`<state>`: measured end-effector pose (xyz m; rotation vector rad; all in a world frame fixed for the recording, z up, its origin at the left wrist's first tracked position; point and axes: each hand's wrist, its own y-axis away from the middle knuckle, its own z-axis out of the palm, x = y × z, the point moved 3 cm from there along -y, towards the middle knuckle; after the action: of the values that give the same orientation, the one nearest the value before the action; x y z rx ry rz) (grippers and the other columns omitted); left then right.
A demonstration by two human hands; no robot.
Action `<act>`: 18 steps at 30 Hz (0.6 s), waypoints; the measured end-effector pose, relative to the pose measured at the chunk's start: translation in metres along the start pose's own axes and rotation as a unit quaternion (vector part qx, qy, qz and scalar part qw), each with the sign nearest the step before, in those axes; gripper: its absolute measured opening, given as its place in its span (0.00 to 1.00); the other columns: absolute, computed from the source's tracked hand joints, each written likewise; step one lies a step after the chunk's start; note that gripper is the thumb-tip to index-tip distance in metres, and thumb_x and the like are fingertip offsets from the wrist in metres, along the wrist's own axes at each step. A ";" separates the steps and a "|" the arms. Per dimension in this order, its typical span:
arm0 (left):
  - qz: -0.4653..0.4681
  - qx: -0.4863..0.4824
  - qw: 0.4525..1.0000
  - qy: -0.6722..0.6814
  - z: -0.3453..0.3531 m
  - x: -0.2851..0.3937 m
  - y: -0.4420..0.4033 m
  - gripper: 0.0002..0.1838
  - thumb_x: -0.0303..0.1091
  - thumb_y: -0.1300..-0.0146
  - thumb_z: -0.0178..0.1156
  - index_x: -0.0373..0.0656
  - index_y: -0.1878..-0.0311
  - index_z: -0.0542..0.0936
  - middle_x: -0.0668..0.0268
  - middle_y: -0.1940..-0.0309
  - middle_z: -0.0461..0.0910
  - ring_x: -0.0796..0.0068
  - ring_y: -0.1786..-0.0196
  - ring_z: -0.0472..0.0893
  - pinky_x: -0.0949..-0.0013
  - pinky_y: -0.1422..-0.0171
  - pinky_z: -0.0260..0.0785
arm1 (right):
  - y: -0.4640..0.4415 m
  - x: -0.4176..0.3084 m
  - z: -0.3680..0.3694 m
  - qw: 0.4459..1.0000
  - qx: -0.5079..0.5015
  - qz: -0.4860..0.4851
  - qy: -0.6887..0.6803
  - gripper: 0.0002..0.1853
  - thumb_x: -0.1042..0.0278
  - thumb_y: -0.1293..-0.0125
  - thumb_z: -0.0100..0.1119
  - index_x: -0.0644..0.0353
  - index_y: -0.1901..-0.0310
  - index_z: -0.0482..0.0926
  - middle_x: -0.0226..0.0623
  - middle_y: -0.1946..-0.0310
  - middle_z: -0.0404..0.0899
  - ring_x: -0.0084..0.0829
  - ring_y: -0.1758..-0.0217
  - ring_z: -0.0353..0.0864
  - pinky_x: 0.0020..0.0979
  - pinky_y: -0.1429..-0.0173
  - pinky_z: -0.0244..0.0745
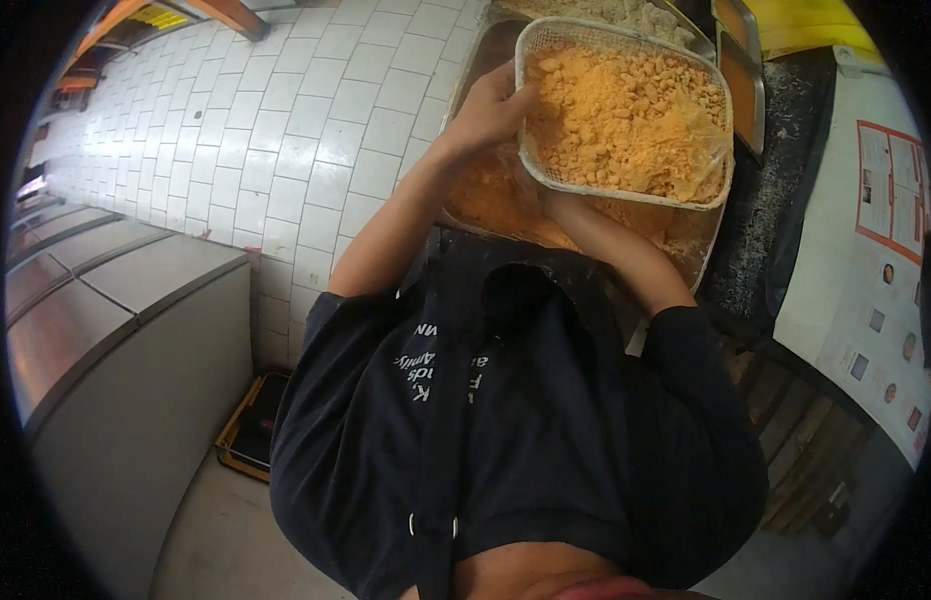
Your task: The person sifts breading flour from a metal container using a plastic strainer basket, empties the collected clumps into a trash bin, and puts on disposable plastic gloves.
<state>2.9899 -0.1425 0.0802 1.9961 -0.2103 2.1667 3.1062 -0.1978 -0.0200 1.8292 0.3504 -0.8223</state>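
Mesh basket (626, 198), upper right: left hand (496, 108) clasps its left rim, fingers curled; right hand (556, 206) beneath, fingers hidden, grip unclear.

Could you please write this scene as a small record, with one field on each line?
Container: white rectangular mesh basket with rounded corners
Contents: orange-yellow crumbly lumps and powder
Left hand: holds the basket at its left side
Right hand: at the near edge, mostly hidden beneath the basket; its grip cannot be told
Below: large rectangular metal tray with loose orange powder in it
Clothing: black short-sleeved top with white lettering
Background, left: white tiled surface
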 end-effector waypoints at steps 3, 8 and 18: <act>-0.017 0.002 0.999 0.038 0.001 -0.005 0.000 0.21 0.36 0.34 0.50 0.37 0.40 0.73 0.56 0.51 0.81 0.67 0.48 0.79 0.64 0.43 0.70 | -0.008 -0.001 0.010 0.998 -0.027 0.005 -0.055 0.39 0.34 0.30 0.36 0.59 0.30 0.57 0.51 0.30 0.58 0.48 0.30 0.62 0.50 0.31 0.63; -0.018 0.027 0.999 0.031 0.002 0.000 0.000 0.21 0.36 0.34 0.51 0.37 0.41 0.74 0.56 0.53 0.81 0.69 0.50 0.80 0.65 0.46 0.71 | 0.006 0.019 0.016 0.957 -0.046 0.029 -0.285 0.39 0.35 0.30 0.37 0.60 0.30 0.58 0.51 0.31 0.59 0.48 0.30 0.63 0.50 0.32 0.64; -0.021 0.041 0.996 0.075 0.006 -0.003 0.011 0.19 0.31 0.34 0.49 0.35 0.42 0.74 0.59 0.53 0.81 0.73 0.52 0.79 0.69 0.48 0.71 | 0.161 0.146 -0.021 0.673 0.157 0.006 -0.722 0.37 0.37 0.30 0.40 0.63 0.33 0.62 0.52 0.33 0.63 0.48 0.34 0.67 0.51 0.36 0.70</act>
<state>2.9934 -0.1552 0.0779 1.8485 -0.0576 2.3209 3.3138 -0.2639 -0.0020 0.9102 -0.8823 -2.0912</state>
